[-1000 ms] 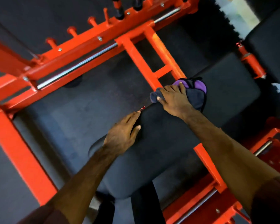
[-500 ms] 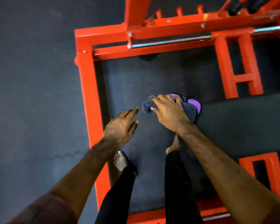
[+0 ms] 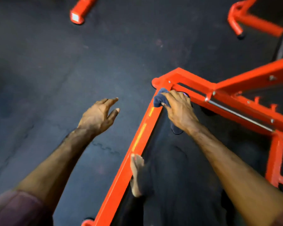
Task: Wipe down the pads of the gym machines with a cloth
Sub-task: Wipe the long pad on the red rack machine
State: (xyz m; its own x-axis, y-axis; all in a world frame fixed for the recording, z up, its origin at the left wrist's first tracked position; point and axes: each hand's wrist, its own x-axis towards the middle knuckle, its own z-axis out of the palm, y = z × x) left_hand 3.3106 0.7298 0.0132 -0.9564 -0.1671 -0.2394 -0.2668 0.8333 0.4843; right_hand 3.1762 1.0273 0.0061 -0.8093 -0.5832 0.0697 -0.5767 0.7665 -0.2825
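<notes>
right hand [image 3: 180,110] grips dark cloth [image 3: 160,99]; left hand [image 3: 98,117] hovers open.

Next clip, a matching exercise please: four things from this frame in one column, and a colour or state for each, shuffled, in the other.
Things:
1. left hand
2. right hand
3. cloth
4. machine frame

Descriptions:
A. orange bars
B. dark blue, bunched
C. fingers spread, holding nothing
D. gripping the cloth

Pairs: 1-C, 2-D, 3-B, 4-A
</notes>
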